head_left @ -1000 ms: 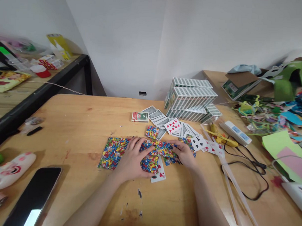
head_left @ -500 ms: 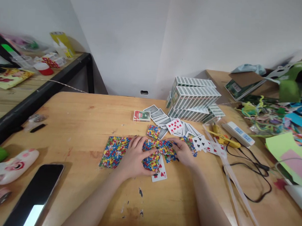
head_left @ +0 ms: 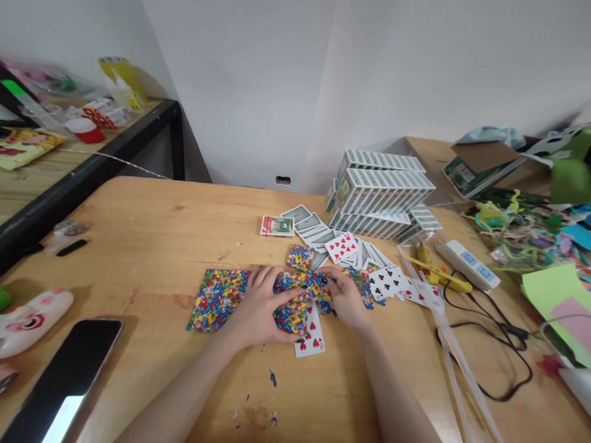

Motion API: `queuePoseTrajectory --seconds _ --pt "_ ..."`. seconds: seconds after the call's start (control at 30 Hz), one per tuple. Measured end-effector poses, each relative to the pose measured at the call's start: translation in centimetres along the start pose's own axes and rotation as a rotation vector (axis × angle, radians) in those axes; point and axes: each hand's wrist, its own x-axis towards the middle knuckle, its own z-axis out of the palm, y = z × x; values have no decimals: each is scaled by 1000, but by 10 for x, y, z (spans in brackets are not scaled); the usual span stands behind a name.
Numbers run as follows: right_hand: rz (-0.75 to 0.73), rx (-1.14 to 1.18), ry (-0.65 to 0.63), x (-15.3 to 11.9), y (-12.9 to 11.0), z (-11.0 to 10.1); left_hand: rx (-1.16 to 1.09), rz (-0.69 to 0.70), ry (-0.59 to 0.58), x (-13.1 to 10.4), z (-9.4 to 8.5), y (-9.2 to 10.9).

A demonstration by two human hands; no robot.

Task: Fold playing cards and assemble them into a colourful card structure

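The patterned sheet, printed all over in red, blue, yellow and green, lies near the middle of the wooden surface, well in from the far edge and the left edge. The left hand lies across it, thumb and index finger spread wide, the other fingers closer together, the thumb tip at the sheet's near right corner. The right hand is just beside, its fingers narrow and bunched at the sheet's right portion; whether they pinch or press it, I cannot tell. It is also unclear whether the print under the hands is 1 sheet or several. A hearts card marked 8 sticks out from beneath, toward the near edge. A small patterned square lies just beyond the hands, toward the far edge, and a patterned piece lies to the right, partly under a clubs card. Grey-backed cards fan out behind, with 1 hearts card face up on top, beside a red-and-green card box. Striped boxes stand stacked at the far edge. A phone lies toward the near left corner; a yellow glue gun and power strip lie on the right.
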Motion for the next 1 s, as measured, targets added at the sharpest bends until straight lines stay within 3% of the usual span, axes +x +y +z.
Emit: queuePoseTrajectory --seconds 0.2,0.47,0.83,1.0 --pt "112 125 -65 -2 -3 0 18 0 -2 -2 -1 -1" --pt "189 226 -37 -1 -2 0 16 -14 -10 -1 1 1" --pt "172 219 -58 1 0 1 -1 17 -14 0 3 -3" --pt "96 110 -34 3 2 1 6 26 -24 0 3 -3"
